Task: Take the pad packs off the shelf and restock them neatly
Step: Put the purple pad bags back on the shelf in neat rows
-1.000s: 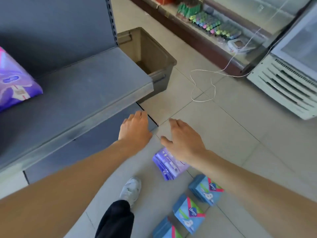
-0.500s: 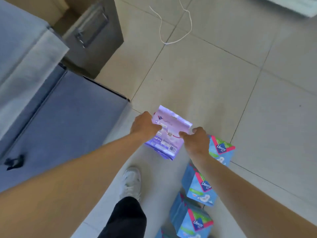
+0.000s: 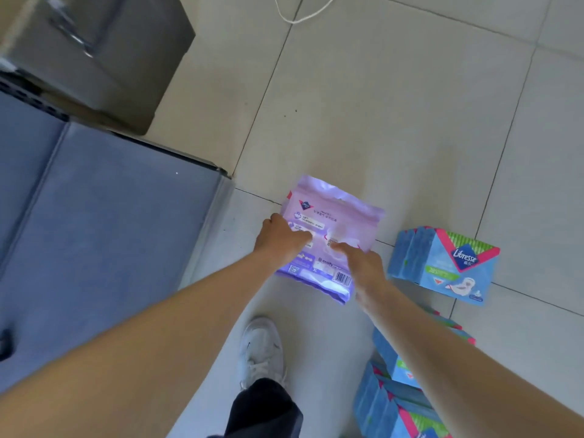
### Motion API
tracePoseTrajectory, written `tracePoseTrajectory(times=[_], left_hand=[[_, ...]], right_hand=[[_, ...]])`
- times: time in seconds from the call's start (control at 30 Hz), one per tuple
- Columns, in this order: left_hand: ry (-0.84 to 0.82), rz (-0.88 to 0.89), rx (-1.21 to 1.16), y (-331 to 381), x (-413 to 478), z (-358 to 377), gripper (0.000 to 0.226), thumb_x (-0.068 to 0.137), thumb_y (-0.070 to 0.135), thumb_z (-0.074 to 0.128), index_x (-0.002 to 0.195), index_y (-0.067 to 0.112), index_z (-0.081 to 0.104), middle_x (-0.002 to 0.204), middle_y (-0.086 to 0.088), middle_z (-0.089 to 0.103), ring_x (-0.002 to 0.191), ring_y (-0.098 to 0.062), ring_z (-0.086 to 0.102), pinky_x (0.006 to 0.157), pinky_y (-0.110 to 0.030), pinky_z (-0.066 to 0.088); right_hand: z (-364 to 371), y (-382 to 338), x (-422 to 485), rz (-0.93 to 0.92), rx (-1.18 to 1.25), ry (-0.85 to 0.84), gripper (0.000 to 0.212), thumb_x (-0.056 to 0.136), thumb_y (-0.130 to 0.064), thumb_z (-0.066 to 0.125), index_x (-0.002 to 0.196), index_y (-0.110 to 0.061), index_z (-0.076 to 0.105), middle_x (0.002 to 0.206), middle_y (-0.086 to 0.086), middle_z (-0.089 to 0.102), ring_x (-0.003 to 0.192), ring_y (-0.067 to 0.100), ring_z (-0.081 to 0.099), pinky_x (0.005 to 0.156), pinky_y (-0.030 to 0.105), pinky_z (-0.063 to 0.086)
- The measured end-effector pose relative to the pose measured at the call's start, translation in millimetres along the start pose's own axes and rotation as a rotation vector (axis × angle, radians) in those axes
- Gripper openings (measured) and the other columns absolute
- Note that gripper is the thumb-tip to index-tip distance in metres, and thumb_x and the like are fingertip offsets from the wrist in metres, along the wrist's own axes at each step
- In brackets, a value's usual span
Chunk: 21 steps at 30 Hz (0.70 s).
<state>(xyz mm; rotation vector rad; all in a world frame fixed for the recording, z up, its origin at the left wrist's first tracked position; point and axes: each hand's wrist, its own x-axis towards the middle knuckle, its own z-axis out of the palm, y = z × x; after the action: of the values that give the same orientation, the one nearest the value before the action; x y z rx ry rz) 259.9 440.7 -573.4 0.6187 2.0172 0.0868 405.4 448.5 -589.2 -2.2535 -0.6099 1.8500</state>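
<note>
A purple pad pack (image 3: 339,216) is low over the tiled floor, just right of the shelf's corner. My left hand (image 3: 281,240) grips its left side and my right hand (image 3: 363,263) grips its lower right part, fingers curled onto the printed face. A blue Libresse pad pack (image 3: 442,267) lies on the floor to the right of it. More blue packs (image 3: 392,406) lie at the bottom right, partly hidden by my right forearm.
The grey-blue bottom shelf (image 3: 110,235) fills the left side, its corner close to the purple pack. A brown bin (image 3: 104,55) stands behind it at the top left. A white cord (image 3: 300,18) loops on the floor. My white shoe (image 3: 262,349) stands below the pack.
A second ago both hands hovered open above the floor. They then came down and took hold of the purple pack from both sides, and the view has moved closer to it.
</note>
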Motion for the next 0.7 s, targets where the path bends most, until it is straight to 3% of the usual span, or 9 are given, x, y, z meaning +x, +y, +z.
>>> tracePoseTrajectory(times=[0.07, 0.13, 0.2, 0.27, 0.4, 0.47, 0.57, 0.7], left_hand=[[0.03, 0.002, -0.041, 1, -4, 1, 0.058, 0.079, 0.033, 0.066, 0.125, 0.004, 0.044, 0.125, -0.011, 0.049, 0.112, -0.029, 0.052, 0.087, -0.033, 0.043], [0.059, -0.005, -0.078, 3, -13, -1, 0.057, 0.078, 0.032, 0.067, 0.123, 0.005, 0.044, 0.125, -0.01, 0.05, 0.113, -0.029, 0.053, 0.091, -0.036, 0.045], [0.104, -0.012, -0.12, 3, -26, -8, 0.057, 0.077, 0.031, 0.067, 0.123, 0.006, 0.044, 0.126, -0.009, 0.05, 0.113, -0.03, 0.052, 0.093, -0.038, 0.046], [0.15, -0.009, -0.187, 3, -43, -20, 0.053, 0.077, 0.029, 0.067, 0.12, 0.007, 0.045, 0.124, -0.009, 0.051, 0.112, -0.03, 0.052, 0.092, -0.039, 0.046], [0.259, 0.004, -0.339, 5, -93, -60, 0.05, 0.076, 0.028, 0.068, 0.117, 0.008, 0.046, 0.119, -0.007, 0.053, 0.109, -0.03, 0.055, 0.089, -0.038, 0.047], [0.329, 0.035, -0.407, 6, -127, -83, 0.049, 0.076, 0.027, 0.068, 0.115, 0.008, 0.046, 0.119, -0.007, 0.054, 0.109, -0.031, 0.056, 0.087, -0.037, 0.047], [0.447, 0.064, -0.435, 7, -193, -113, 0.046, 0.079, 0.029, 0.067, 0.115, 0.01, 0.045, 0.118, -0.006, 0.053, 0.106, -0.029, 0.055, 0.079, -0.031, 0.041], [0.573, 0.033, -0.543, 0, -286, -137, 0.042, 0.079, 0.032, 0.066, 0.11, 0.013, 0.046, 0.112, -0.002, 0.054, 0.102, -0.027, 0.057, 0.077, -0.032, 0.043]], right_hand=[[-3, -4, -5, 0.024, 0.095, -0.038, 0.053, 0.065, -0.02, 0.082, 0.112, -0.009, 0.062, 0.104, 0.012, 0.071, 0.091, 0.031, 0.068, 0.08, 0.037, 0.056], [-8, -7, -10, 0.02, 0.122, -0.082, 0.046, 0.069, -0.011, 0.081, 0.111, -0.009, 0.063, 0.103, 0.012, 0.071, 0.086, 0.031, 0.069, 0.071, 0.034, 0.056], [-8, -13, -21, -0.024, 0.107, -0.105, 0.044, 0.069, -0.013, 0.082, 0.109, -0.012, 0.065, 0.103, 0.01, 0.073, 0.087, 0.029, 0.07, 0.072, 0.034, 0.056], [-6, -22, -37, -0.094, 0.077, -0.101, 0.044, 0.065, -0.015, 0.084, 0.106, -0.015, 0.067, 0.101, 0.008, 0.074, 0.092, 0.029, 0.07, 0.087, 0.042, 0.056], [0, -54, -87, -0.241, -0.008, -0.137, 0.072, 0.04, -0.033, 0.09, 0.107, -0.014, 0.068, 0.097, 0.005, 0.075, 0.093, 0.029, 0.071, 0.09, 0.048, 0.054], [-1, -72, -122, -0.322, -0.058, -0.209, 0.068, 0.042, -0.033, 0.09, 0.103, -0.013, 0.07, 0.095, 0.006, 0.075, 0.094, 0.031, 0.07, 0.09, 0.05, 0.054], [-10, -93, -182, -0.423, -0.12, -0.316, 0.045, 0.059, -0.019, 0.089, 0.1, -0.011, 0.071, 0.096, 0.009, 0.075, 0.096, 0.033, 0.07, 0.09, 0.055, 0.053], [-25, -103, -269, -0.501, -0.208, -0.412, 0.058, 0.046, -0.032, 0.091, 0.097, -0.012, 0.072, 0.094, 0.009, 0.076, 0.093, 0.033, 0.071, 0.088, 0.059, 0.052]])
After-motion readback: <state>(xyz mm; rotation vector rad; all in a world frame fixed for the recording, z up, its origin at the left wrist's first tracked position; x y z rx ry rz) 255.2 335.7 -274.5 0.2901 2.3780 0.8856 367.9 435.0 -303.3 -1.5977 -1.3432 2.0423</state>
